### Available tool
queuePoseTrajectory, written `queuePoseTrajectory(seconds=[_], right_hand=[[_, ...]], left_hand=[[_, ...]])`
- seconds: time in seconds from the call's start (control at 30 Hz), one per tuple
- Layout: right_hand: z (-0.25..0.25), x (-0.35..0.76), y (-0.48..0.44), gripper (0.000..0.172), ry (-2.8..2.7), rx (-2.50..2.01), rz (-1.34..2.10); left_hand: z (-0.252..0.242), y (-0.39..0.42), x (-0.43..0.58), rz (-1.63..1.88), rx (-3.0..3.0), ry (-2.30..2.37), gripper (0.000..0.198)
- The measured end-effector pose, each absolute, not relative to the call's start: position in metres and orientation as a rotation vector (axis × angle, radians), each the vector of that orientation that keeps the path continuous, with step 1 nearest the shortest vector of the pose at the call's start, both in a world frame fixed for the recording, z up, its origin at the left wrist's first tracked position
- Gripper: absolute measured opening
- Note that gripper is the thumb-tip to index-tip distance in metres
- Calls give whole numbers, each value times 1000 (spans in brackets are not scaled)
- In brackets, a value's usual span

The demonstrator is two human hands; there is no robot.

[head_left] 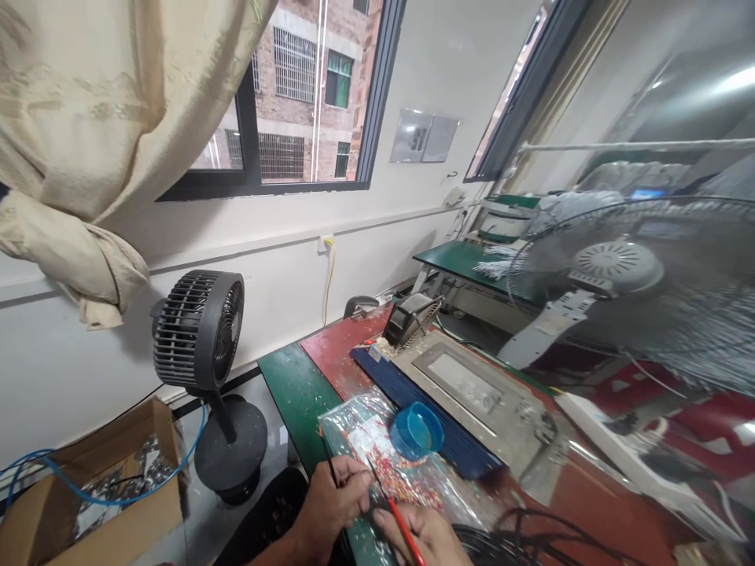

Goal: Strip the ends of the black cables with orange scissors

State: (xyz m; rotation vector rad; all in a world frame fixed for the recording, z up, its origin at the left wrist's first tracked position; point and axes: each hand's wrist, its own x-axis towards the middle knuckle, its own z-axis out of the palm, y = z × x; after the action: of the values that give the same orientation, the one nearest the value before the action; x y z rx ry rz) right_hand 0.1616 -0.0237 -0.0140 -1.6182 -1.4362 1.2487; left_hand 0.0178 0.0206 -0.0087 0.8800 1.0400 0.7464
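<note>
1. Black cable [329,462] stands up out of the left hand [336,497], thin, with a small orange-red end, over the near edge of the green tabletop [298,401].
2. That hand's thumb and fingertips are pinched together around it.
3. The right hand [425,534], close beside, is curled around a slim red-handled tool [404,527], its dark, narrow tip pointing toward the left hand's fingers.
4. Just beyond the hands I can see a clear plastic sheet [348,410] strewn with tiny red and yellow bits [406,481].
5. A blue round tub [416,449] sits past those bits, next to a long dark-blue strip [381,377] and a beige panelled machine [472,393].
6. More black cables [519,525] lie in loops to the right of the right hand.
7. Off to the left, a black fan [199,330] stands near an open cardboard box [138,525].
</note>
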Motion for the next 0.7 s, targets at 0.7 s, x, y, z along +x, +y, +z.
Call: queuePoseTrajectory(seconds=[0.7], right_hand=[[-9, 148, -24, 52, -780, -1341, 1558]], left_hand=[[-6, 8, 13, 707, 810, 741, 25]])
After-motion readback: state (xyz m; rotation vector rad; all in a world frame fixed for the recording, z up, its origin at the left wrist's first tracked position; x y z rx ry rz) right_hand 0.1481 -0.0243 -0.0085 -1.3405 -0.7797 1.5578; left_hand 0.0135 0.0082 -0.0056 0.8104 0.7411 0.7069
